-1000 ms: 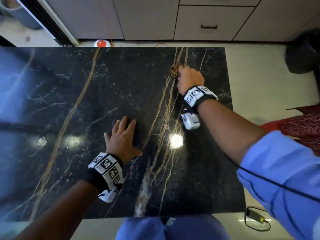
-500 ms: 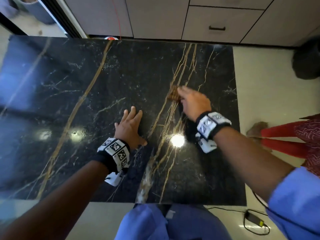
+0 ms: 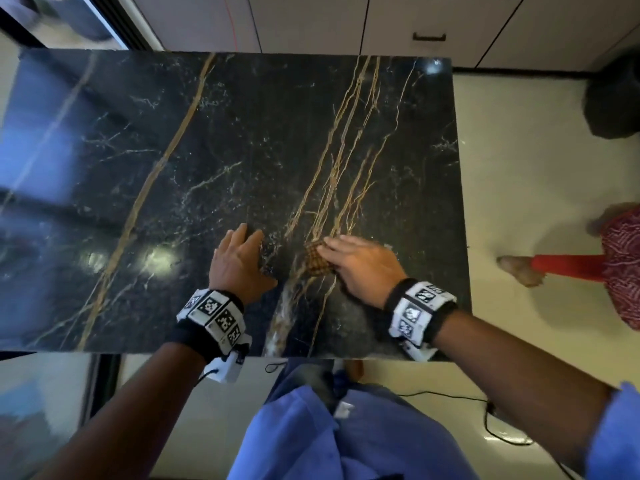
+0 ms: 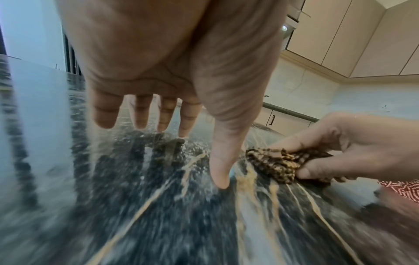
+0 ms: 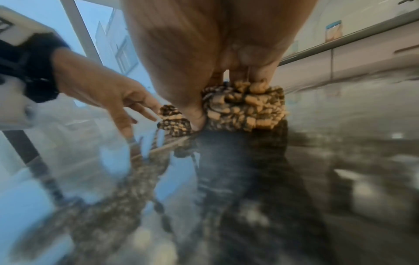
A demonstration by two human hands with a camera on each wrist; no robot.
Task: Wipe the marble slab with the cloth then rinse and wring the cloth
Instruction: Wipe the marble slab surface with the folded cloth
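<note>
A black marble slab (image 3: 242,140) with gold veins fills the head view. My right hand (image 3: 360,265) grips a bunched brown checked cloth (image 3: 317,259) and presses it on the slab near the front edge. In the left wrist view the cloth (image 4: 278,165) is pinched between the right hand's thumb and fingers. The right wrist view shows the cloth (image 5: 244,109) wadded under my fingers. My left hand (image 3: 239,261) lies flat with straight fingers on the slab just left of the cloth, holding nothing.
Cabinet fronts (image 3: 429,26) run along the far side. Another person's foot (image 3: 519,271) and patterned red clothing (image 3: 620,268) are on the pale floor to the right. A dark round object (image 3: 613,102) sits at the far right. A black cable (image 3: 498,420) lies on the floor.
My right hand has dragged the cloth from the far side of the slab toward the front edge, close to my left hand. The left hand has stayed flat on the slab.
</note>
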